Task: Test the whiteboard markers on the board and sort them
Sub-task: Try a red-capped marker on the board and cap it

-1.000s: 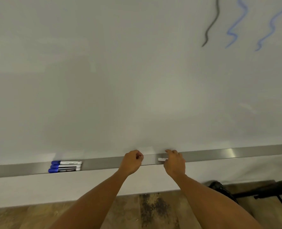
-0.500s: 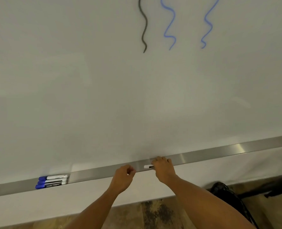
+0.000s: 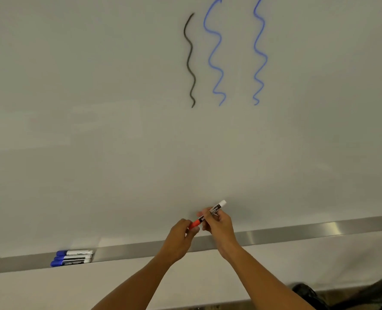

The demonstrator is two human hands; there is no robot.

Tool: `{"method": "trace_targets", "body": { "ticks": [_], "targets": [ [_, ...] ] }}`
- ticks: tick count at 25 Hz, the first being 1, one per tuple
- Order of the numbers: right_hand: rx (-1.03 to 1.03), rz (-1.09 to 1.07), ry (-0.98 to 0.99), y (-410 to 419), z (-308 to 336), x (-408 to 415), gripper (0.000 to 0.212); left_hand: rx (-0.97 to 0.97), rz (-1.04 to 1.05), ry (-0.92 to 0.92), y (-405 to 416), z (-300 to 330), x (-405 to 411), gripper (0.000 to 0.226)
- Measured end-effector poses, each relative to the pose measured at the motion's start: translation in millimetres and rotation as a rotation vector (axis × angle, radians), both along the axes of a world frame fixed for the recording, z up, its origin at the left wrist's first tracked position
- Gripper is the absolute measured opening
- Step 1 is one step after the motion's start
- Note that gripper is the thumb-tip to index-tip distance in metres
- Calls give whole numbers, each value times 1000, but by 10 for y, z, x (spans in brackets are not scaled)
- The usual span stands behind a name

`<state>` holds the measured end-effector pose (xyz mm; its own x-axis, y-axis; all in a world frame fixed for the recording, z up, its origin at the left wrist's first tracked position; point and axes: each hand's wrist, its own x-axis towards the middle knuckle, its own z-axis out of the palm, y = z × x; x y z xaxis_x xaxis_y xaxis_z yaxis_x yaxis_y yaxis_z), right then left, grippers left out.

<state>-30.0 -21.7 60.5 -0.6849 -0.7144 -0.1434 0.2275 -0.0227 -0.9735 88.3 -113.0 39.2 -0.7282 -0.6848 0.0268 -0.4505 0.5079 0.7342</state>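
Red marker (image 3: 208,216) gripped by both hands, whiteboard (image 3: 96,130) with three squiggles, three markers (image 3: 74,257) on tray (image 3: 319,231)

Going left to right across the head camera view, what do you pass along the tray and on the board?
Three blue-capped markers on the tray → black squiggle → first blue squiggle → second blue squiggle.

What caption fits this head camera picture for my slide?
Both hands hold a red-capped marker before the whiteboard, three blue-capped markers on its tray.
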Motion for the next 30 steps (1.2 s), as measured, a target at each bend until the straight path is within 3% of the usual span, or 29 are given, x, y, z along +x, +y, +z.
{"method": "trace_targets", "body": {
  "ticks": [6, 10, 14, 17, 19, 21, 24, 30],
  "targets": [
    [-104, 5, 118, 222, 418, -102, 27, -101, -136, 107, 248, 445, -195, 32],
    [-229, 11, 253, 373, 1105, -295, 27, -63, -159, 233, 402, 1076, -405, 52],
    [-371, -36, 294, 470, 1658, -466, 21, -152, -200, 291, 510, 1721, -643, 52],
    [-465, -240, 204, 471, 1938, -625, 22, -313, -243, 284, 567, 2020, -753, 51],
    [-620, -528, -22, 671, 2262, -1009, 26, -465, -290, 216, 413, 1897, -637, 50],
    [-734, -657, -1, 1000, 2642, -1422, 24, -534, -261, 123, 173, 1596, -336, 56],
    [-781, -537, 241, 1300, 3085, -1467, 14, -622, -138, 189, -140, 1487, -23, 51],
    [-776, -385, 419, 1085, 3410, -1154, 26, -974, 46, 465, -274, 2485, -207, 49]
  ]
}}
